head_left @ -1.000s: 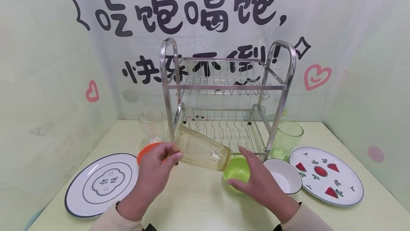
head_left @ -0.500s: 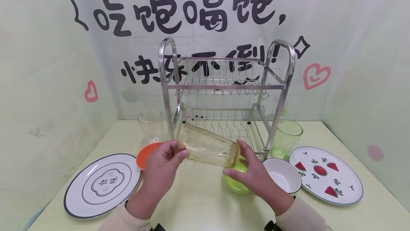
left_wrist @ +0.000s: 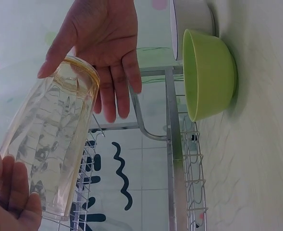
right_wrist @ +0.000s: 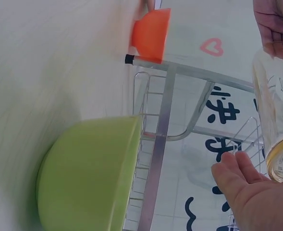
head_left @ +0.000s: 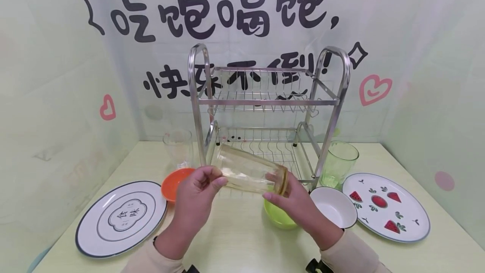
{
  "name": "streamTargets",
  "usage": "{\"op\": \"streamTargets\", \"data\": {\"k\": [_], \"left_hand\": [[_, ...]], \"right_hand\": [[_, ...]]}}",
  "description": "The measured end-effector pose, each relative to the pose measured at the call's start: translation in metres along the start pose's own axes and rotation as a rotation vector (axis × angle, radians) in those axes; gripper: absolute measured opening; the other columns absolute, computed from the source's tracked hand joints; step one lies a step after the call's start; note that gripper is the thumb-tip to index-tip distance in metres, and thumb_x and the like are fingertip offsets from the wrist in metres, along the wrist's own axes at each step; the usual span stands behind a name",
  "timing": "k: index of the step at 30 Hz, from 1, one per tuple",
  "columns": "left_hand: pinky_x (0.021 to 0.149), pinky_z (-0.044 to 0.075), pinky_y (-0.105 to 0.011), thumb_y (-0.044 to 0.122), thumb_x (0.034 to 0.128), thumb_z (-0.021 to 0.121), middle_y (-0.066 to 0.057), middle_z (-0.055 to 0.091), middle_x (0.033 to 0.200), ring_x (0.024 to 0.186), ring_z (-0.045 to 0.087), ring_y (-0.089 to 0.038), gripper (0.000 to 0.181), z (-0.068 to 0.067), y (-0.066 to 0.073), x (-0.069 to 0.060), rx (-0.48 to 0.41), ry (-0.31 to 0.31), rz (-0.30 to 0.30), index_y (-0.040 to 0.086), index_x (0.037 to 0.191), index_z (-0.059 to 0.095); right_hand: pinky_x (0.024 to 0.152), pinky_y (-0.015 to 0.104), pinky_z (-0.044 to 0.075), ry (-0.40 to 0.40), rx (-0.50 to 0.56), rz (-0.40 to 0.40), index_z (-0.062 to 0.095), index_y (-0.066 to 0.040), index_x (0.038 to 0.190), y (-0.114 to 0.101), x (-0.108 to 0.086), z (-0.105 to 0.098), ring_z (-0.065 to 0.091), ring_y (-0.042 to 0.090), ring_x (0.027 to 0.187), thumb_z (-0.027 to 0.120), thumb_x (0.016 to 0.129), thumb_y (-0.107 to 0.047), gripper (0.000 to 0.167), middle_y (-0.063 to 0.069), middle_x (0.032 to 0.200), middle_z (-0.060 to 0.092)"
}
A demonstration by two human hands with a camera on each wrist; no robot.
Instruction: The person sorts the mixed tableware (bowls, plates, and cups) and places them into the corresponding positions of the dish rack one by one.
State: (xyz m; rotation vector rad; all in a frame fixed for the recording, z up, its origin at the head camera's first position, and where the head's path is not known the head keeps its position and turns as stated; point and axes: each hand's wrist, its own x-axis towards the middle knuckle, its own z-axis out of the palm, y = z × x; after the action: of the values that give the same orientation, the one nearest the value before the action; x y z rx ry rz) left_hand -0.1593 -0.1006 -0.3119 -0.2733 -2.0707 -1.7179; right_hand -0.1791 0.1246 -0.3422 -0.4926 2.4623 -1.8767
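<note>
A yellowish clear drinking glass hangs tilted above the table, its thick amber base end lower and to the right. My left hand pinches it near the other end, thumb in front. At the base end is my right hand, its fingers behind the glass and partly seen through it. In the left wrist view the right hand has outstretched fingers, with the thumb near the base of the glass. A green bowl stands below, partly hidden by the right hand.
A two-tier metal dish rack stands behind the hands. An orange bowl, a white plate and a clear glass are left. A white bowl, green glass and watermelon-patterned plate are right.
My left hand has moved slightly right with the glass. My right hand has shifted left and now meets the base end, its fingers passing behind it; earlier the two were apart.
</note>
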Motion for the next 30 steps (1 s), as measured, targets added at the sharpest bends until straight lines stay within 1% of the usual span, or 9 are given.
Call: {"op": "streamTargets", "data": {"k": [1,3,6,12,15,20,23,26,30], "left_hand": [[0.06,0.046,-0.02,-0.003,0.0792,0.074,-0.002,0.061,0.074,0.067,0.053,-0.008,0.012,0.0,0.0,0.0,-0.005,0.0,0.002,-0.003,0.086,0.064],[0.062,0.047,-0.019,-0.002,0.0797,0.073,-0.002,0.062,0.076,0.068,0.055,-0.008,0.012,0.002,0.0,0.0,-0.02,0.001,-0.019,-0.004,0.087,0.064],[0.065,0.049,-0.019,-0.002,0.0807,0.073,-0.004,0.064,0.078,0.071,0.057,-0.009,0.012,0.003,0.0,0.0,-0.04,-0.006,-0.041,-0.004,0.089,0.063],[0.067,0.05,-0.019,0.0,0.0817,0.072,-0.01,0.066,0.082,0.074,0.059,-0.008,0.014,0.003,0.001,-0.001,-0.033,-0.027,-0.048,-0.005,0.091,0.062],[0.068,0.05,-0.019,0.001,0.0819,0.073,-0.009,0.065,0.084,0.075,0.059,-0.008,0.016,0.004,0.002,-0.001,-0.027,-0.033,-0.076,-0.004,0.092,0.062],[0.071,0.05,-0.018,0.003,0.0823,0.073,-0.01,0.065,0.088,0.077,0.06,-0.007,0.019,0.005,0.003,-0.001,-0.023,-0.035,-0.118,-0.005,0.096,0.062],[0.072,0.051,-0.018,0.004,0.0823,0.074,-0.011,0.066,0.091,0.079,0.06,-0.007,0.021,0.005,0.002,-0.001,-0.021,-0.04,-0.134,-0.005,0.097,0.062],[0.073,0.051,-0.019,0.006,0.0823,0.074,-0.01,0.067,0.092,0.08,0.061,-0.007,0.022,0.006,0.001,-0.002,-0.023,-0.049,-0.142,-0.004,0.099,0.063],[0.073,0.052,-0.019,0.007,0.0827,0.075,-0.01,0.068,0.092,0.081,0.061,-0.009,0.022,0.007,-0.001,-0.002,-0.017,-0.059,-0.143,-0.004,0.099,0.063]], "right_hand": [[0.101,0.047,0.043,0.007,0.013,0.001,0.04,-0.004,0.141,0.0,0.001,0.0,0.049,0.037,0.127,0.07,0.088,-0.023,0.063,0.017,0.136,0.054],[0.099,0.042,0.045,0.017,0.041,0.003,0.046,-0.005,0.135,-0.001,0.001,0.0,0.051,0.034,0.125,0.068,0.088,-0.022,0.055,0.015,0.133,0.056],[0.095,0.037,0.045,0.03,0.09,0.003,0.052,-0.006,0.129,-0.002,0.001,0.0,0.053,0.03,0.122,0.068,0.088,-0.023,0.046,0.014,0.13,0.057],[0.1,0.04,0.042,0.024,0.175,0.009,0.047,-0.005,0.131,-0.004,0.0,-0.001,0.051,0.03,0.124,0.066,0.089,-0.023,0.049,0.013,0.132,0.057],[0.101,0.04,0.041,0.024,0.223,0.003,0.042,-0.003,0.132,-0.005,-0.001,0.0,0.05,0.031,0.126,0.065,0.089,-0.018,0.051,0.016,0.135,0.055],[0.095,0.032,0.044,0.08,0.284,0.024,0.041,0.001,0.132,-0.007,0.0,0.002,0.054,0.026,0.119,0.065,0.087,-0.014,0.053,0.021,0.132,0.054],[0.094,0.032,0.044,0.11,0.297,0.048,0.041,0.0,0.132,-0.009,0.0,0.002,0.055,0.022,0.114,0.066,0.086,-0.014,0.054,0.018,0.129,0.055],[0.095,0.031,0.044,0.12,0.317,0.045,0.039,0.001,0.132,-0.011,-0.001,0.002,0.055,0.02,0.113,0.064,0.087,-0.012,0.053,0.018,0.129,0.054],[0.093,0.027,0.046,0.14,0.367,0.029,0.036,0.001,0.133,-0.014,-0.001,0.002,0.056,0.017,0.113,0.062,0.087,-0.006,0.053,0.018,0.13,0.054]]}}
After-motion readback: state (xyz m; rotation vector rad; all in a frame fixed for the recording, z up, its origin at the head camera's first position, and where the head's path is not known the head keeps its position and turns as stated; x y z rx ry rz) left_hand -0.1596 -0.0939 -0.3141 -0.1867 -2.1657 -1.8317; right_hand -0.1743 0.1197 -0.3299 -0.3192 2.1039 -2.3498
